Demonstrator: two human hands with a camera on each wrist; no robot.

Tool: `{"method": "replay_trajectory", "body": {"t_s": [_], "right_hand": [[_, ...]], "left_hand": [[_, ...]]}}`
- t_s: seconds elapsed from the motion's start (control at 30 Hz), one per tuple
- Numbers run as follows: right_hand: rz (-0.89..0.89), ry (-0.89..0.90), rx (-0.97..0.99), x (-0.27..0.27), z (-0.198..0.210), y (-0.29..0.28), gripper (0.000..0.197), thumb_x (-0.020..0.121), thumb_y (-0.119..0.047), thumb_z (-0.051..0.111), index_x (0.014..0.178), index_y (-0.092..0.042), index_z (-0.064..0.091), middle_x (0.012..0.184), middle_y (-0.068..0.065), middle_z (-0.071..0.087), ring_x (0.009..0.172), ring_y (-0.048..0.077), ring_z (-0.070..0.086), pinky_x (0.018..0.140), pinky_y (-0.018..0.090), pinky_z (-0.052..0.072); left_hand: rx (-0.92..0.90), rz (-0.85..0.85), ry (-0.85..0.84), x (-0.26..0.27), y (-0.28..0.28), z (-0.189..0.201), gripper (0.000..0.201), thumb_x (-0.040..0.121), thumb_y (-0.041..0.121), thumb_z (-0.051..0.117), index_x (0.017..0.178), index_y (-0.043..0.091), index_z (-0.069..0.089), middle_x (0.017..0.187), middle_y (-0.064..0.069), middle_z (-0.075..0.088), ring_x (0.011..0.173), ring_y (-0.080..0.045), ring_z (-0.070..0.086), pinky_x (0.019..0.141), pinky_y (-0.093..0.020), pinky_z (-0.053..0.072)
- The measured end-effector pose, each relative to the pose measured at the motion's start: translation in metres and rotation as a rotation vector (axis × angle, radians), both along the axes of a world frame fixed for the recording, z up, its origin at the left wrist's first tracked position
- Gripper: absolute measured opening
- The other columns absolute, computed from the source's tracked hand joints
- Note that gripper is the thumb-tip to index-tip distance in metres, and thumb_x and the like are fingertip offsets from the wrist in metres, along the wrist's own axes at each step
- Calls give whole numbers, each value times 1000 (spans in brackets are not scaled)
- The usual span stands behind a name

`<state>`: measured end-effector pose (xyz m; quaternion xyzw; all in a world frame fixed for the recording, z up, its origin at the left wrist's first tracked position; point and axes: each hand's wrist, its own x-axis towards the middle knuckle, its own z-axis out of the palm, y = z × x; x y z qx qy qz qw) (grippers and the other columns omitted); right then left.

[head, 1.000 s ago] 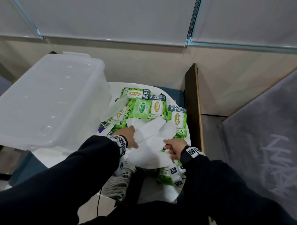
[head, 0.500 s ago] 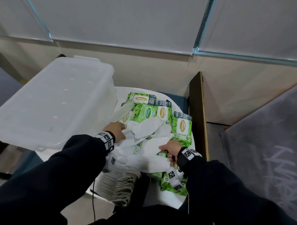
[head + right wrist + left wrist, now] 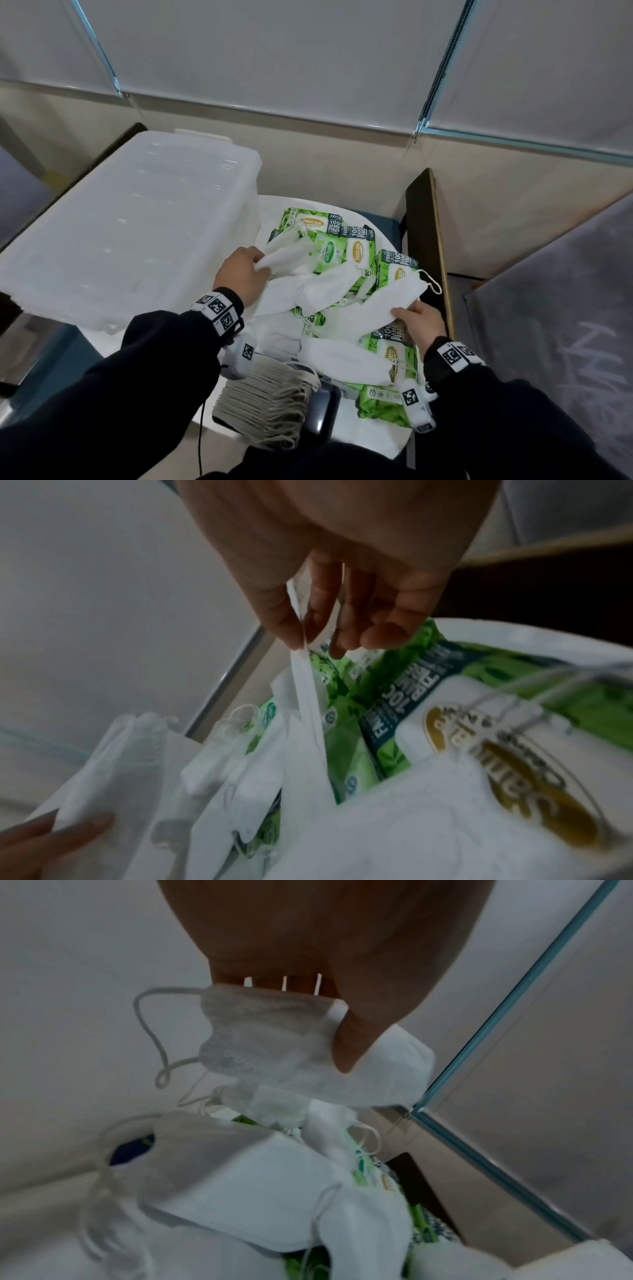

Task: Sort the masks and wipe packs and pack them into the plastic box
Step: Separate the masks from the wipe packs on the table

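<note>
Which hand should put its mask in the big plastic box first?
Probably the left hand: it already grips a white mask right beside the plastic box. The right hand holds its mask farther away.

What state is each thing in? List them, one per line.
Plastic box: lid on, nothing packed yet.
Left hand: pinching a white mask.
Right hand: pinching the edge of another mask.
Wipe packs: sealed, jumbled with loose masks.
Stacked masks: neat pile at the table's near edge.

Masks (image 3: 342, 356) bury several wipe packs (image 3: 390, 353); the plastic box (image 3: 120, 233) runs off-frame left.
</note>
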<state>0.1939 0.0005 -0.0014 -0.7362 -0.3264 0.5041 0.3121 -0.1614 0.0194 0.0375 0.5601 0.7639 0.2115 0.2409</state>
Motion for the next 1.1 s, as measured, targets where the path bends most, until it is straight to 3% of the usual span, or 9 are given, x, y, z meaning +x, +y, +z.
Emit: {"method": "replay_trajectory", "body": {"t_s": [0.13, 0.23, 0.4, 0.53, 0.63, 0.8, 0.93, 1.03, 1.1], "right_hand": [[-149, 192, 138, -11, 26, 1, 5, 97, -5, 61, 99, -1, 63, 98, 13, 73, 79, 24, 69, 65, 38, 62], [-287, 402, 180, -24, 44, 1, 10, 100, -5, 52, 103, -9, 61, 104, 13, 70, 88, 29, 70, 70, 46, 63], [-342, 657, 155, -48, 49, -7, 35, 101, 2, 45, 128, -14, 59, 116, 15, 73, 98, 35, 73, 68, 48, 64], [-311, 797, 107, -66, 47, -18, 41, 98, 8, 45, 134, -9, 57, 122, 18, 72, 96, 34, 74, 66, 45, 63], [-304, 879, 89, -75, 44, -24, 38, 98, 5, 48, 132, -7, 58, 126, 20, 70, 109, 39, 71, 74, 49, 64], [-273, 919, 81, -78, 48, -31, 16, 100, -11, 53, 111, -8, 65, 86, 9, 67, 87, 31, 69, 82, 50, 61], [-212, 965, 80, -74, 53, -39, 40, 101, -14, 48, 135, 0, 62, 113, 14, 73, 101, 32, 71, 71, 43, 59], [-179, 972, 85, -64, 53, -43, 42, 97, -11, 53, 137, -1, 61, 124, 17, 71, 108, 35, 70, 79, 47, 59], [-175, 958, 93, -57, 48, -43, 42, 98, -10, 55, 139, -4, 61, 128, 18, 71, 104, 34, 72, 76, 45, 61]], "left_hand": [[93, -25, -193, 8, -9, 10, 9, 89, 28, 74, 92, 26, 66, 92, 4, 69, 85, -20, 64, 69, -32, 46], [132, -27, -330, 16, -17, 18, 12, 86, 27, 77, 96, 27, 69, 89, 9, 73, 82, -14, 69, 73, -32, 55], [194, -31, -476, 40, -23, 26, 19, 84, 26, 81, 82, 21, 63, 79, 6, 69, 68, -13, 60, 65, -26, 47], [231, -215, -411, 67, -28, 39, 26, 92, 22, 66, 78, 23, 45, 68, 9, 51, 61, -8, 44, 60, -29, 37], [218, -286, -410, 81, -29, 46, 19, 86, 29, 60, 82, 27, 42, 73, -3, 60, 68, -22, 57, 64, -40, 50], [407, -651, -43, 98, -32, 44, 30, 79, 32, 72, 98, 27, 49, 110, 7, 53, 97, -19, 53, 79, -42, 49], [315, -764, 66, 105, -35, 21, 61, 69, 67, 79, 110, 28, 58, 130, 6, 49, 111, -20, 49, 91, -37, 46], [296, -751, -5, 107, -40, 18, 69, 64, 73, 80, 113, 30, 58, 125, 12, 49, 112, -13, 47, 93, -29, 42], [273, -710, -111, 110, -43, 19, 56, 73, 68, 78, 112, 32, 62, 120, 16, 51, 110, -8, 50, 94, -24, 43]]}}
